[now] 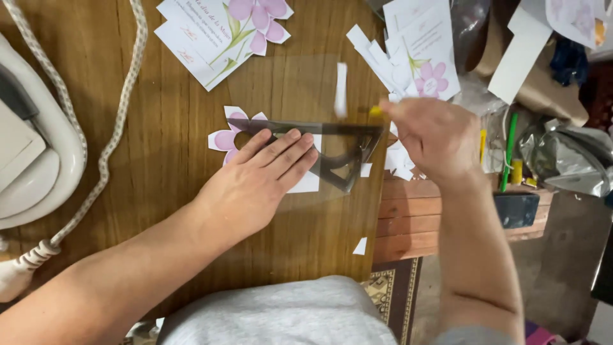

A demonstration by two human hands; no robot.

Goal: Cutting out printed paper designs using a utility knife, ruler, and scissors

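Observation:
My left hand (258,179) lies flat, fingers together, pressing a dark see-through set square (338,150) onto a white card with a pink flower print (225,137). The card rests on a clear glass sheet (319,217) on the wooden table (159,128). My right hand (434,137) is at the set square's right end, blurred, closed around a small yellow tool (375,111); what kind of tool it is I cannot tell. A thin white paper strip (341,89) lies just above the square.
Stacks of pink-flower cards lie at the top left (220,32) and top right (424,51), with white offcuts (401,160) at the table's right edge. A white iron (32,153) with a braided cord (105,147) sits at left. Clutter, foil and pens fill the right side.

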